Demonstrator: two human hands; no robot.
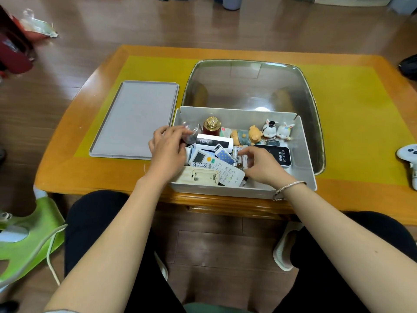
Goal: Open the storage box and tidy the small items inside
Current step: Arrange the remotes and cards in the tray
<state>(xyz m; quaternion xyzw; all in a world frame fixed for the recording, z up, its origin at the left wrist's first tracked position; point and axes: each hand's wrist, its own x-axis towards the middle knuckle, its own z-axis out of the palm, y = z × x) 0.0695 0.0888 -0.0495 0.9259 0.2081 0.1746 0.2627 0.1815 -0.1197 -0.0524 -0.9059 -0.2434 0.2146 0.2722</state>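
Reaching into an open grey storage box (303,141) at the centre of the frame, a seated person works both bare hands among its jumbled contents. The left hand (168,152), at the box's left wall, has its fingers closed around a clear rounded plastic item (191,133) held just above the clutter. The right hand (262,164), a silver bracelet (286,188) on its wrist, has fingers curled down onto a cluster of small white batteries (240,158) in the middle of the box; whether they actually grip any cannot be told. A white remote control (216,166) lies between the 2 hands, with a cream battery-compartment piece (198,178) against the near wall and a white tube marked "BENTE" (214,142) behind it. A gold-capped red bottle (212,126), 2 bear figurines (248,136) and 2 white rabbit figurines (277,129) line the far wall, and a black-and-white Wi-Fi device (277,155) sits at right. The flat grey lid (135,118) rests left of the box on the yellow-topped wooden table (361,109); a clear plastic tub (250,86) stands behind the box.
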